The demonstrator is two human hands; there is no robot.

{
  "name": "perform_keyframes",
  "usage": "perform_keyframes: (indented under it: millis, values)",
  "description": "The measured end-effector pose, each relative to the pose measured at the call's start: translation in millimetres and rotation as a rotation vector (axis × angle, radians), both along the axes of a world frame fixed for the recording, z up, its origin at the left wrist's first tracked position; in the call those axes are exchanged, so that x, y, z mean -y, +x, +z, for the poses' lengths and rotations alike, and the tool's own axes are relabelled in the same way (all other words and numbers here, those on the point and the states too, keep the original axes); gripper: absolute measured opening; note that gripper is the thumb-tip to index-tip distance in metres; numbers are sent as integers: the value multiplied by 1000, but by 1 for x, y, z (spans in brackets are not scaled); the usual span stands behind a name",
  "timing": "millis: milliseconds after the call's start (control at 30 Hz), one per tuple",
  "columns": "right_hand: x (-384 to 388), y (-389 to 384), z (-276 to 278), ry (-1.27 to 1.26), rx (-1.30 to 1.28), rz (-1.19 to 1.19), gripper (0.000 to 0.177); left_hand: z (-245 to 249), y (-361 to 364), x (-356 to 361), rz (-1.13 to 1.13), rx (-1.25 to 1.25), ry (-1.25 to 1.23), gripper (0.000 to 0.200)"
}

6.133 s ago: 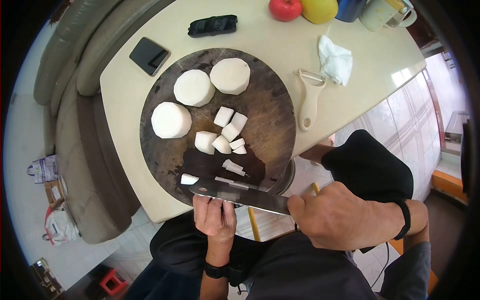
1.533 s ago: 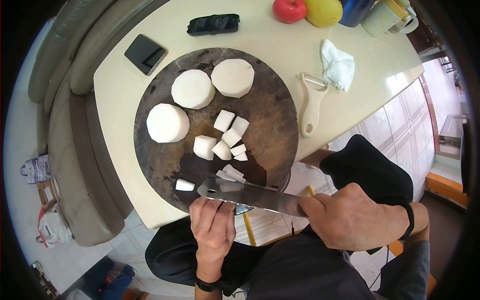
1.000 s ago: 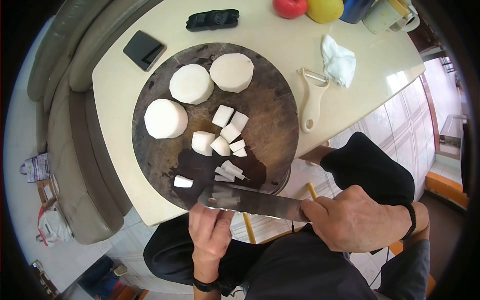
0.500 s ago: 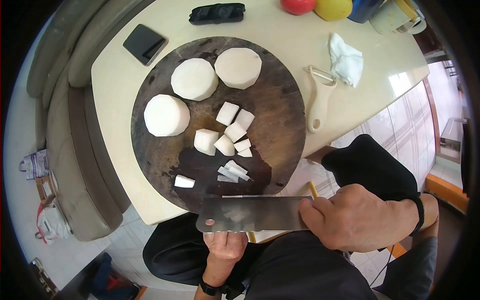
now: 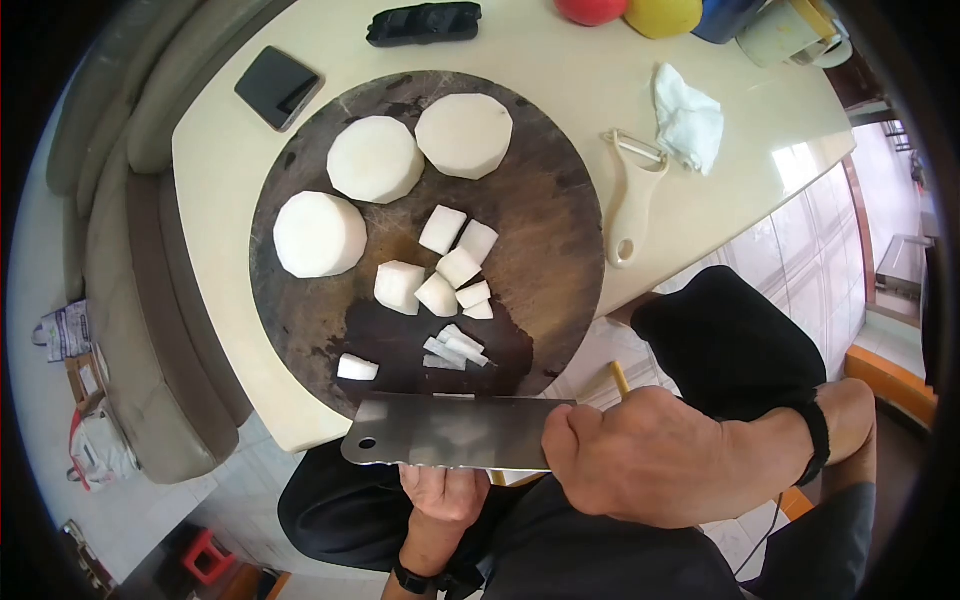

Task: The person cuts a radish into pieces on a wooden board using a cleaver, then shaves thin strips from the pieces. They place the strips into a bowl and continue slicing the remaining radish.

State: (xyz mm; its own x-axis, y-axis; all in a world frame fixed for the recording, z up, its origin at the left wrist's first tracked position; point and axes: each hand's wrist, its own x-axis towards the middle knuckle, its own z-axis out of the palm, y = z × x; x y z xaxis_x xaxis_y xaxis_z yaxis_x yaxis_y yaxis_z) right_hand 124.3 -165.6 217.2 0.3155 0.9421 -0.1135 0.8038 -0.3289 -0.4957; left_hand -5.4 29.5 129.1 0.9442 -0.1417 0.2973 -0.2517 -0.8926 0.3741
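The cleaver is being gripped in the closed right hand. The left hand is being part-covered by the blade, so whether its fingers are being closed on anything can't be told. Kinda sketchy: a nick could be caused by a slip while those fingertips are being hidden. Just past the blade, thin slices are being held up by the round board, where skidding could be caused by that wet-looking patch. Farther back, 7 white chunks and 3 big rounds are being supported too, clear of the blade.
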Motion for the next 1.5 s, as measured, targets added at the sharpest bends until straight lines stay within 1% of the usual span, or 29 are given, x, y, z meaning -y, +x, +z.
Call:
perform_keyframes:
  millis: [67, 167, 233, 300, 367, 433, 500, 600, 800, 867, 967, 1067, 1167, 1300, 1367, 1500]
  values:
    - [3, 1, -2, -47, -69, 6, 19, -4, -3, -2, 3, 20, 7, 26]
    - [10, 4, -3, 13, -130, -12, 19, -11, -4, -1, 33, 41, 29, 28]
    - [12, 4, 1, -9, -124, -1, 19, -5, 3, 1, 12, 78, -15, 28]
    - [13, 2, 4, -29, -121, 10, 18, -8, -3, 1, 15, 73, 0, 29]
    - [13, 0, 5, -75, -8, 51, 17, -8, -6, -1, 13, 63, 15, 30]
    - [12, 3, 6, -70, -16, 66, 17, -5, -6, 0, 25, 18, 54, 30]
    - [11, 4, 6, -66, -21, 81, 16, -5, -7, 0, 31, 10, 42, 29]
    - [5, -1, 5, -72, 29, 58, 18, -7, -8, -1, 34, 18, 26, 28]
    - [-4, -5, -1, -27, 58, -28, 27, -7, -2, 2, 28, 55, -8, 26]
    - [1, 0, -2, -9, -84, -15, 25, -7, -2, 2, 43, 74, -7, 25]
    - [8, 0, -1, 0, -135, -33, 24, -8, 1, 3, 45, 86, -13, 25]
    - [13, 0, 6, -47, -102, 26, 21, -8, 1, 2, 22, 103, -11, 25]
    - [13, -1, 8, -77, -73, 36, 19, -9, -5, 0, 6, 75, 8, 26]
    - [8, -7, 7, -91, -24, -6, 19, -11, -6, -1, 1, 79, 20, 28]
    - [4, -9, 3, -44, -18, -21, 20, -11, -6, -1, -2, 83, 27, 28]
    - [-8, -9, 2, -64, 9, -12, 23, -9, -3, 2, 11, 74, -15, 28]
